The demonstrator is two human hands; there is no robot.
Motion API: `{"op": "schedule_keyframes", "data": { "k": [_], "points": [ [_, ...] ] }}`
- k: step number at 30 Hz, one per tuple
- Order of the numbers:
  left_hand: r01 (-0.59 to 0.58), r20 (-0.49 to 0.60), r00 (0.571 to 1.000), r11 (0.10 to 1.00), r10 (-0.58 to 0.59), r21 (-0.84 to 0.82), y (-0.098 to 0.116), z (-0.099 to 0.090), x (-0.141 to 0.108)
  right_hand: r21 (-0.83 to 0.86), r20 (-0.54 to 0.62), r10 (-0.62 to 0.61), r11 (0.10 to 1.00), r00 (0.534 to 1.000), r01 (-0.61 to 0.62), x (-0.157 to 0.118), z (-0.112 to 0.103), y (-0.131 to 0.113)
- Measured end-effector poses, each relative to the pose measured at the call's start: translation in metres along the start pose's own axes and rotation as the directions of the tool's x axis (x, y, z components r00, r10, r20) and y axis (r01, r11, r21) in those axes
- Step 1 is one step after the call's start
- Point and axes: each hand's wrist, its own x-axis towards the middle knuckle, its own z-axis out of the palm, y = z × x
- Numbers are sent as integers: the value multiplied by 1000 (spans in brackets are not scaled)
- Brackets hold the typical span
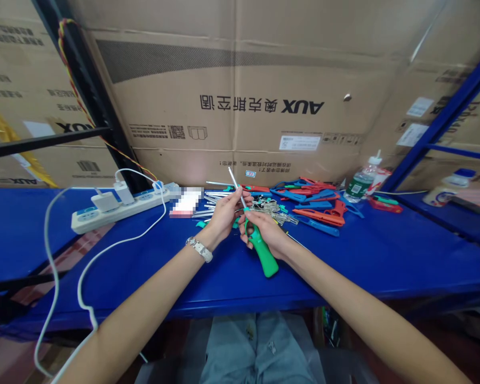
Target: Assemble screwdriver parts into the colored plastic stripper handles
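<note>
A green long-neck lighter (265,256) is held over the blue table, its handle slanting down toward me. My right hand (266,230) is closed around the upper part of the handle, near the trigger opening. With its fingers pinched, my left hand (226,210) grips the lighter's metal tube (233,177), whose tip points up and away. Behind my hands lie several loose metal tubes (212,194) and a heap of small wire and metal parts (274,209). To their right is a pile of blue and red-orange plastic lighter shells (322,215).
A white power strip (116,212) with chargers and cables lies at left. A clear bottle (360,181) and a white bottle with blue cap (450,186) stand at right. Large cardboard boxes (260,64) rise behind the blue table (152,277).
</note>
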Motion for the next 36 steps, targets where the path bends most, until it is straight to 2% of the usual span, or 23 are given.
{"op": "schedule_keyframes", "data": {
  "k": [4, 8, 14, 17, 21, 23, 28, 31, 34, 36],
  "points": [
    [-13, -14, 1000, 1000, 13, 14, -6, 4, -5, -27, -25, 75, 997, 997, -76, -3, 6, -2],
    [-63, -23, 998, 998, 63, -4, -8, 5, -7, -62, -47, 86, 994, 995, -89, -2, 7, -8],
    [46, 130, 990, 999, -46, 3, -11, -6, -14, -69, -30, 146, 987, 989, -148, -2, -2, -11],
    [28, 174, 984, 1000, -30, 14, -11, -7, -16, -67, -12, 128, 989, 992, -128, -5, -4, -10],
    [-31, 92, 995, 998, 35, -53, -4, -6, -14, -79, 19, 99, 992, 995, -97, -9, -6, -8],
    [-35, 84, 996, 997, 40, -62, 0, -7, -13, -91, 32, 98, 991, 995, -95, -9, -7, -7],
    [9, 187, 982, 997, -22, 73, -5, -11, -14, -28, 15, 137, 990, 990, -137, -5, -6, -10],
    [25, 219, 975, 995, -46, 97, -10, -11, -16, 2, 43, 152, 988, 987, -152, -4, -5, -12],
    [31, 217, 975, 996, -48, 83, -11, -10, -19, -20, 37, 83, 996, 996, -82, -5, -5, -11],
    [-1, 180, 984, 999, -8, 51, -9, -8, -19, -58, 13, 13, 998, 1000, -12, -6, -5, -9]
  ]
}}
